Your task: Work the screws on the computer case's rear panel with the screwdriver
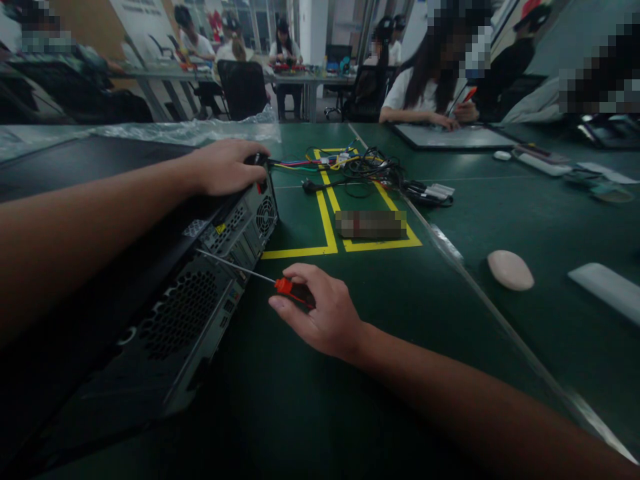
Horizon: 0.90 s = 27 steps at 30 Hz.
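Note:
A black desktop computer case (235, 320) lies at the left with its metal back panel facing right. My left hand (233, 167) is closed over the far top corner of the case, beside a black and red part; some of its fingertips are hidden. In my right hand (325, 310) is a screwdriver (284, 287) with a red and black handle, held by curled fingers. Its long thin shaft points left, and the tip meets the edge of the back panel near a vented area. Whether the tip sits in a screw cannot be made out.
Beyond the case lies a tangle of cables (375, 167) with a plug (310, 187), partly inside yellow tape outlines (300, 253). A blurred-out object (371, 225) lies there too. A computer mouse (510, 270) rests at the right. Across the table a person works on a flat panel (455, 135).

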Each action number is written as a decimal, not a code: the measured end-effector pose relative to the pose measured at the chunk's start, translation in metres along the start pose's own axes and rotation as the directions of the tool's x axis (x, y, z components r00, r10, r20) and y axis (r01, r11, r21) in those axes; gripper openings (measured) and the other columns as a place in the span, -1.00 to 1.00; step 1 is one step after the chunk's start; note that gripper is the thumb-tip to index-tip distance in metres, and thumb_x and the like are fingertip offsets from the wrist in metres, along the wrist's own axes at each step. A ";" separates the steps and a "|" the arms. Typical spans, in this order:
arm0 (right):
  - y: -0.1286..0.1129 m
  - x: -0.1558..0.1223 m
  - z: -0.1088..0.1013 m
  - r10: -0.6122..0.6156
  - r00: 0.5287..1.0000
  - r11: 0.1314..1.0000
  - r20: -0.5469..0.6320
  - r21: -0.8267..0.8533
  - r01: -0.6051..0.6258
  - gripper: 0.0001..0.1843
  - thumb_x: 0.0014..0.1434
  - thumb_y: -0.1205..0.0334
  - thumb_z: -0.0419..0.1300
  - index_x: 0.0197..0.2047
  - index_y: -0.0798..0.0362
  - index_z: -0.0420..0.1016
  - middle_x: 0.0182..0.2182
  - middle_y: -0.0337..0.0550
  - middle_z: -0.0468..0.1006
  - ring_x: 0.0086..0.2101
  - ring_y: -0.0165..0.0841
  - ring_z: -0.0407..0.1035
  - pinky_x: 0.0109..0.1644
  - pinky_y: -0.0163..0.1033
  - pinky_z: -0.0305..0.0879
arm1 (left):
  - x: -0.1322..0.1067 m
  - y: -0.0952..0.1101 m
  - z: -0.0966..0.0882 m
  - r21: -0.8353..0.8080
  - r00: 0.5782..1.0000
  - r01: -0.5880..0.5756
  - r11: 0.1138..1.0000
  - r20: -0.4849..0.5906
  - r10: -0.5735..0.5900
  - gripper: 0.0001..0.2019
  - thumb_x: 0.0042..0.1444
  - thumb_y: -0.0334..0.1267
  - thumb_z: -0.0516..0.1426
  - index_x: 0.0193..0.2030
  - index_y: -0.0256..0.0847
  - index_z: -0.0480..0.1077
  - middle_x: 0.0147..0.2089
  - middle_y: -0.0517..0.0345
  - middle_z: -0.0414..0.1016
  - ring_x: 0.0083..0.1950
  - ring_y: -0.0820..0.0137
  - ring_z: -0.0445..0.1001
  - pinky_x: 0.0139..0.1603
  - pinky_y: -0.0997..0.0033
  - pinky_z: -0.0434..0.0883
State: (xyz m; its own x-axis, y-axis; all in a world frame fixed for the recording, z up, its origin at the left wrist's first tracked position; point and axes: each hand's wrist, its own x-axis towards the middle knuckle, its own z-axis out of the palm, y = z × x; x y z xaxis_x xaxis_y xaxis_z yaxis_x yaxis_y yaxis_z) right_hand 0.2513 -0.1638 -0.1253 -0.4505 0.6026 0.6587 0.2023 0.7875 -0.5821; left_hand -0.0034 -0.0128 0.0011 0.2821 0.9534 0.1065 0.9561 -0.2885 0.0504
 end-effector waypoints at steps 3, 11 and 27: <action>0.001 -0.001 0.000 -0.006 1.000 1.000 0.005 -0.015 0.006 -0.74 0.43 0.05 0.26 0.05 0.02 0.43 -0.16 -0.14 0.63 -0.25 -0.37 0.53 -0.14 -0.25 0.47 | 0.000 0.000 -0.001 -0.010 1.000 0.011 1.000 0.007 -0.011 -0.24 0.22 0.08 -0.02 0.45 -0.32 0.35 0.36 -0.22 0.46 0.33 -0.09 0.41 0.40 -0.04 0.29; 0.002 0.002 -0.001 -0.068 0.998 0.997 -0.002 -0.048 0.068 -0.84 0.46 0.16 0.22 0.00 0.07 0.44 -0.21 -0.14 0.60 -0.28 -0.37 0.49 -0.18 -0.26 0.44 | 0.001 -0.002 0.000 -0.016 1.000 0.006 1.000 0.010 -0.006 -0.25 0.20 0.08 -0.01 0.45 -0.27 0.36 0.34 -0.19 0.48 0.32 -0.08 0.42 0.38 -0.04 0.30; 0.002 0.001 -0.001 -0.011 1.000 1.000 0.029 -0.029 0.012 -0.83 0.47 0.12 0.21 0.01 0.04 0.44 -0.19 -0.14 0.61 -0.26 -0.37 0.50 -0.13 -0.25 0.45 | -0.001 0.002 -0.002 -0.008 1.000 0.008 1.000 0.014 -0.008 -0.24 0.21 0.09 -0.04 0.43 -0.30 0.37 0.34 -0.20 0.47 0.32 -0.06 0.43 0.37 0.00 0.31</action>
State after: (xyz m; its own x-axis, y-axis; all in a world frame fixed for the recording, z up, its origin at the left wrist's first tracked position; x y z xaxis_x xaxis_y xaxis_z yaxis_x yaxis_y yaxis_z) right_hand 0.2521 -0.1617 -0.1247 -0.4777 0.5902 0.6508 0.2222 0.7978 -0.5604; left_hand -0.0022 -0.0147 0.0031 0.2759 0.9567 0.0925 0.9576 -0.2819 0.0595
